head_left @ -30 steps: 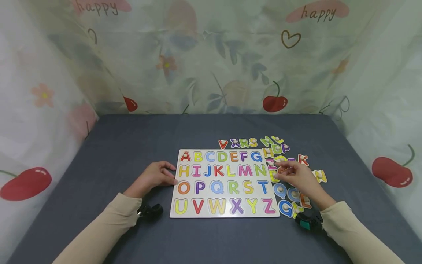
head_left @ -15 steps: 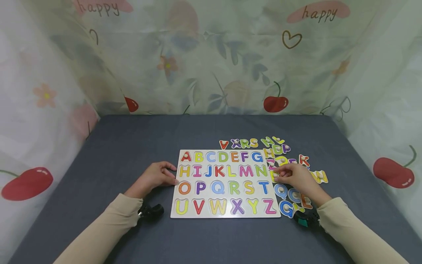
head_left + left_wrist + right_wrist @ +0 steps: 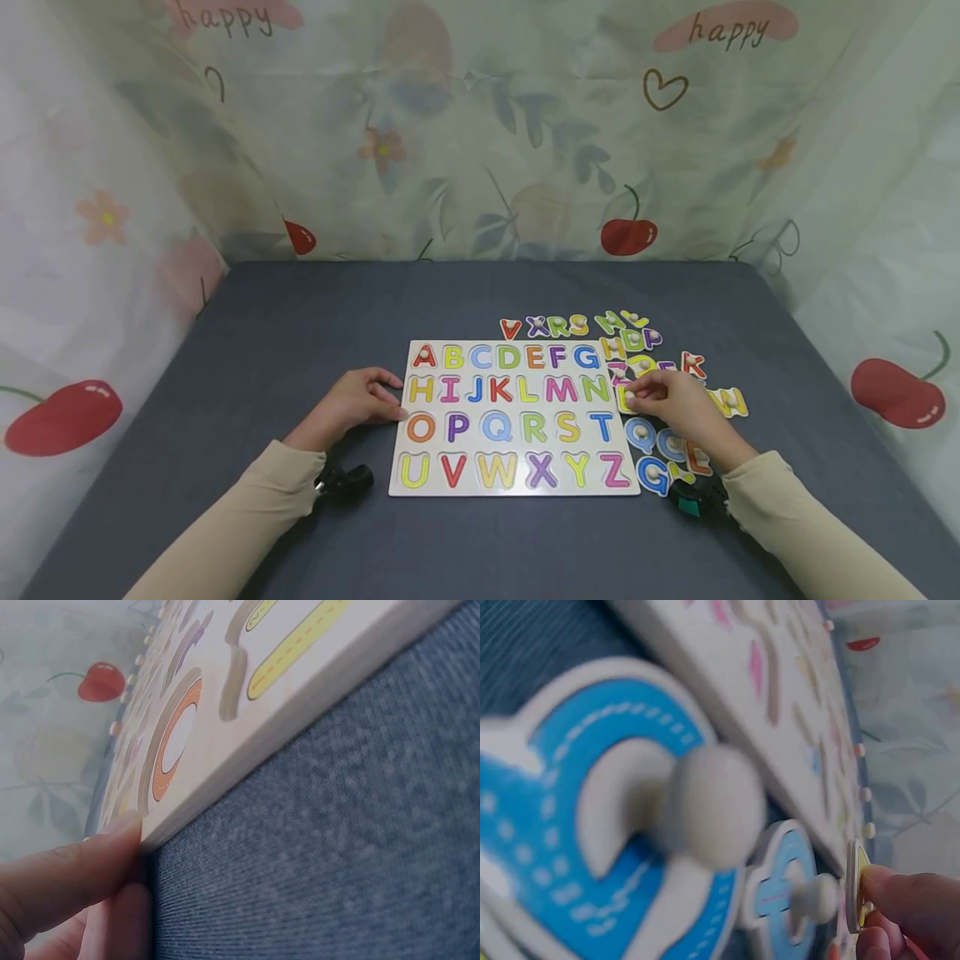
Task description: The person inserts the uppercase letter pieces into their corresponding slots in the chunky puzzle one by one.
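Observation:
My left hand (image 3: 356, 397) rests at the left edge of the white alphabet puzzle board (image 3: 480, 450), with the thumb touching its rim in the left wrist view. The right hand (image 3: 678, 404) pinches a yellow letter piece (image 3: 862, 889) between thumb and fingers; in the right wrist view the piece stands tilted on edge near the board. Which letter it is cannot be told, as fingers cover it. The red A piece (image 3: 424, 357) with its knob sits in its slot at the board's top left. The other recesses show printed letters and no knobs.
Loose knobbed letters lie right of the board, including a blue G (image 3: 652, 476), a light blue Q (image 3: 641, 435), a yellow W (image 3: 728, 402) and a red K (image 3: 692, 364). Behind it are a red V (image 3: 510, 329) and several others. Patterned curtains (image 3: 480, 142) surround the dark tabletop (image 3: 315, 308).
The right hand has shifted slightly left, and its thumb and fingers have closed on the yellow letter piece, now tilted beside the board. The left hand stays at the board's edge.

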Tool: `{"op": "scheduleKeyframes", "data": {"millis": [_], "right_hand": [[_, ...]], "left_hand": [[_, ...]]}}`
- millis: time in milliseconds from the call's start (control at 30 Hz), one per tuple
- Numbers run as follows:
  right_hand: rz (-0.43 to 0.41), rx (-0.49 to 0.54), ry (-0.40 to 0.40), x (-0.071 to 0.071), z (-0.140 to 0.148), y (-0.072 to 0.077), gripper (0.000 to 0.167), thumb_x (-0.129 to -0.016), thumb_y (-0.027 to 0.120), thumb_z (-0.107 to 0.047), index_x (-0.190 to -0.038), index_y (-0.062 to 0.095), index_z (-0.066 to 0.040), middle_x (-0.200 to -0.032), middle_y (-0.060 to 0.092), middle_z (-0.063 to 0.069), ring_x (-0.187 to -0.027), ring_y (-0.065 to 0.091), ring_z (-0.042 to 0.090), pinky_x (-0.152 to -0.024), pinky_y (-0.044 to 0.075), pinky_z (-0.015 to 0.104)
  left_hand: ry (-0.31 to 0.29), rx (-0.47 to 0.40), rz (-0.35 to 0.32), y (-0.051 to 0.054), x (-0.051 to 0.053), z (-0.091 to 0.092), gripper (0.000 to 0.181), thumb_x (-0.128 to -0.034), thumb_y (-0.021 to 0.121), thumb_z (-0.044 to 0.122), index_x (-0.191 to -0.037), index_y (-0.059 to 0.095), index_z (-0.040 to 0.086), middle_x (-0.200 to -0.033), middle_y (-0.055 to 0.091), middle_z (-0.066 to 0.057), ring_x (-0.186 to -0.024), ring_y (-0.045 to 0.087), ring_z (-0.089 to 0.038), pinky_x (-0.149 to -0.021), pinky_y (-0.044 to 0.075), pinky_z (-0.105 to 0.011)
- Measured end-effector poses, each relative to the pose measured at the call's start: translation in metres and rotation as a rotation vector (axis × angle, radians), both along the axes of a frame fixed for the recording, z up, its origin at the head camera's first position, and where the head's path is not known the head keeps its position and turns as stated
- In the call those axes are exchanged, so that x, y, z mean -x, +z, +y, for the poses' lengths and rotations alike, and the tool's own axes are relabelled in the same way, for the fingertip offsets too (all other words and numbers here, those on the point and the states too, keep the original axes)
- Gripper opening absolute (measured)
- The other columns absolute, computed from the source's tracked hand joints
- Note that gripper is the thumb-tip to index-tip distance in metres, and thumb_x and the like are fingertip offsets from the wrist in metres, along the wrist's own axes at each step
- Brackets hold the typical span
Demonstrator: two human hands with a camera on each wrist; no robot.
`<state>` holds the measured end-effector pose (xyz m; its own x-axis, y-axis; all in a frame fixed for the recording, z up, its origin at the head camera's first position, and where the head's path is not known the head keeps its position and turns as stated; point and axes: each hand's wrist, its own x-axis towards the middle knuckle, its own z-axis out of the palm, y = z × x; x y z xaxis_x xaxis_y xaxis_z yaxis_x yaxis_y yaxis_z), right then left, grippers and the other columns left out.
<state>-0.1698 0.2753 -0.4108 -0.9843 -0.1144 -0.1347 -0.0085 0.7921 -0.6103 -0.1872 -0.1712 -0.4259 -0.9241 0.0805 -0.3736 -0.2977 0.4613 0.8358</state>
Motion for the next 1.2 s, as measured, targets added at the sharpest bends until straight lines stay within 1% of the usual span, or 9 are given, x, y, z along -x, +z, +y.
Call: {"op": "scheduleKeyframes", "data": {"millis": [100,200,367,567,767,867,967,1100,1200], "right_hand": [[0.012,0.013,-0.012,0.0,-0.003,0.006,0.026,-0.088,0.072,-0.025,-0.103,0.069,-0.005,-0.085,0.067,0.003,-0.073,0.058,0.014,-0.064,0.046,0.028],[0.033,0.037,-0.012,0.0,-0.008,0.016,0.027,-0.087,0.074,-0.025,-0.103,0.069,-0.005,-0.086,0.068,0.005,-0.074,0.059,0.015,-0.063,0.048,0.027],[0.061,0.091,0.005,0.002,-0.026,0.033,0.028,-0.086,0.074,-0.026,-0.104,0.069,-0.005,-0.089,0.068,0.006,-0.076,0.06,0.017,-0.064,0.05,0.025],[0.14,0.143,0.062,0.013,-0.058,0.044,0.025,-0.085,0.075,-0.025,-0.1,0.071,-0.006,-0.088,0.069,0.006,-0.077,0.062,0.015,-0.068,0.051,0.026],[0.159,0.191,0.128,0.026,-0.101,0.051,0.018,-0.084,0.076,-0.022,-0.096,0.072,-0.009,-0.085,0.068,0.003,-0.075,0.062,0.016,-0.07,0.051,0.029],[0.16,0.222,0.151,0.035,-0.123,0.051,0.015,-0.083,0.077,-0.021,-0.093,0.072,-0.011,-0.083,0.068,0.003,-0.075,0.063,0.015,-0.069,0.051,0.03],[0.161,0.255,0.179,0.045,-0.144,0.049,0.015,-0.083,0.078,-0.02,-0.093,0.072,-0.011,-0.083,0.069,0.002,-0.075,0.064,0.014,-0.069,0.051,0.03],[0.149,0.294,0.209,0.058,-0.167,0.039,0.014,-0.083,0.077,-0.018,-0.093,0.072,-0.01,-0.083,0.07,0.002,-0.076,0.066,0.014,-0.071,0.052,0.028],[0.123,0.318,0.198,0.067,-0.183,0.031,0.013,-0.084,0.077,-0.018,-0.093,0.072,-0.01,-0.083,0.07,0.002,-0.077,0.067,0.015,-0.071,0.052,0.027]], "left_hand": [[-0.001,0.005,-0.004,0.001,0.0,0.0,0.05,-0.0727,0.083,0.004,-0.115,0.057,-0.001,-0.079,0.066,-0.007,-0.067,0.063,-0.013,-0.063,0.051,-0.025],[0.001,0.009,-0.009,0.001,0.0,0.001,0.05,-0.0728,0.083,0.004,-0.115,0.057,-0.001,-0.079,0.066,-0.007,-0.067,0.063,-0.013,-0.062,0.051,-0.025],[0.0,0.001,-0.005,-0.001,0.0,-0.001,0.05,-0.0721,0.083,0.003,-0.115,0.057,-0.002,-0.077,0.066,-0.006,-0.066,0.063,-0.011,-0.062,0.051,-0.025],[0.0,0.014,-0.004,-0.002,0.0,0.0,0.051,-0.0725,0.084,0.006,-0.116,0.058,0.0,-0.079,0.067,-0.007,-0.067,0.063,-0.012,-0.063,0.051,-0.025],[-0.007,0.012,-0.007,0.001,0.0,0.0,0.051,-0.0729,0.084,0.006,-0.116,0.057,-0.001,-0.08,0.067,-0.008,-0.067,0.063,-0.013,-0.063,0.051,-0.026],[-0.005,0.003,-0.007,0.001,0.001,0.0,0.05,-0.0724,0.084,0.004,-0.115,0.057,-0.001,-0.078,0.067,-0.007,-0.067,0.063,-0.012,-0.062,0.051,-0.026],[-0.012,-0.001,-0.004,0.0,0.002,-0.001,0.05,-0.0722,0.083,0.003,-0.115,0.058,-0.002,-0.076,0.067,-0.006,-0.066,0.063,-0.011,-0.062,0.051,-0.025],[-0.009,-0.001,-0.005,-0.002,0.003,-0.001,0.049,-0.0717,0.083,0.001,-0.114,0.059,-0.002,-0.075,0.067,-0.005,-0.065,0.063,-0.01,-0.061,0.051,-0.024],[-0.007,0.001,-0.006,-0.001,0.003,-0.002,0.049,-0.0713,0.084,0.002,-0.113,0.059,-0.002,-0.075,0.067,-0.005,-0.065,0.063,-0.01,-0.061,0.051,-0.024]]}}
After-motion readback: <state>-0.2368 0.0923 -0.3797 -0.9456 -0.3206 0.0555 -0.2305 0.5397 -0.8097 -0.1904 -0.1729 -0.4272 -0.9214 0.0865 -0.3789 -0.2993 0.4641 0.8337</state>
